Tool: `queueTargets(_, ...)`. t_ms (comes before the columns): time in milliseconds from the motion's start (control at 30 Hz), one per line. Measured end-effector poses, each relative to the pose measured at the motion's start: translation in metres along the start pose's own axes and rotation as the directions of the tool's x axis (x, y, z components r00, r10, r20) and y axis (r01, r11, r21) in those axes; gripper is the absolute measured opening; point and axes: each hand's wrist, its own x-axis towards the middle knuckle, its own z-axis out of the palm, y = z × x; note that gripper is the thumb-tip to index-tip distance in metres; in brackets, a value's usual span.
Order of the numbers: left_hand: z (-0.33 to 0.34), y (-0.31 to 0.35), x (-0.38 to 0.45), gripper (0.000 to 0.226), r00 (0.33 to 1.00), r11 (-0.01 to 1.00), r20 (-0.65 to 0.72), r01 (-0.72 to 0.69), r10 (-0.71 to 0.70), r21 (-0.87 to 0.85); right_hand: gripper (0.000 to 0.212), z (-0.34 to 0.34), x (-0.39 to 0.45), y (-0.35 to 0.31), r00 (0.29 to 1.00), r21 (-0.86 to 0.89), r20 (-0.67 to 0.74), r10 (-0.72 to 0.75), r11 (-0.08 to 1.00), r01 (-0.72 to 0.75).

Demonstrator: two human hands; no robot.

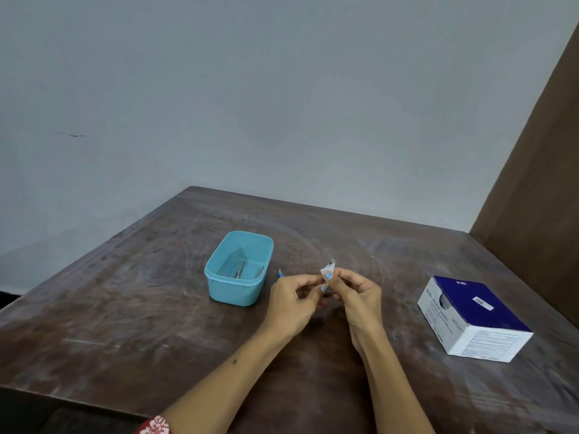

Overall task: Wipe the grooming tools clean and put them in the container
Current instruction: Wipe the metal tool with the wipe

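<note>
A light blue plastic container [219,277] stands on the brown table, and a small metal tool [239,272] lies on its floor. Just right of the container, both hands meet above the table. My right hand [357,292] pinches a small white wipe [326,272] wrapped round a metal nail clipper [332,262], whose tip sticks out on top. My left hand [294,300] grips the clipper's lower end, mostly hidden by the fingers. A thin blue-handled tool [280,273] lies on the table behind my left hand, only its tip showing.
A white and dark blue box of alcohol swabs [479,317] sits at the right of the wooden table [125,308]. A brown panel [539,183] rises at the far right. A pale wall stands behind the table.
</note>
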Motion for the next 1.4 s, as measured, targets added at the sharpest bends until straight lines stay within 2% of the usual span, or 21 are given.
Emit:
queueTargets(433,-0.0001,-0.0014,-0.0002,0.02,0.999,0.989,0.021,0.033,-0.031,-0.144,0.011,-0.0003,-0.0007,-0.001,0.999,0.01,0.005,0.038,0.999,-0.038)
queueTargets(600,-0.0016,0.0007,-0.0005,0.018,0.998,0.994,0.05,0.034,-0.029,-0.1,0.007,-0.0006,0.0006,0.0002,0.999,0.012,0.005,0.054,0.998,-0.054)
queueTargets(767,0.0007,-0.0001,-0.0017,0.016,0.997,0.999,0.065,0.051,-0.05,-0.012,0.004,-0.0024,0.0047,0.0033,0.992,0.069,-0.087,0.085,0.994,-0.08)
queueTargets(967,-0.0029,-0.0032,0.0011,0.015,1.0,1.0,0.02,0.016,-0.016,-0.001,0.007,0.0002,0.0017,0.0031,0.997,0.003,-0.033,0.074,0.997,-0.074)
queueTargets(1133,-0.0011,-0.0009,0.0005,0.016,0.998,0.999,0.043,0.043,-0.044,0.018,0.004,-0.0022,0.0035,0.0044,0.995,0.02,-0.096,0.027,0.999,-0.026)
queueTargets(1300,-0.0027,-0.0011,0.0014,0.019,1.0,1.0,-0.01,0.022,-0.022,-0.022,0.004,-0.0018,0.0037,0.0067,0.996,-0.02,-0.002,0.085,0.996,-0.085)
queueTargets(1400,-0.0026,-0.0009,0.0016,0.015,0.999,0.999,0.005,0.05,-0.05,-0.015,0.004,-0.003,0.0044,0.0081,0.995,-0.026,-0.018,0.098,0.995,-0.098)
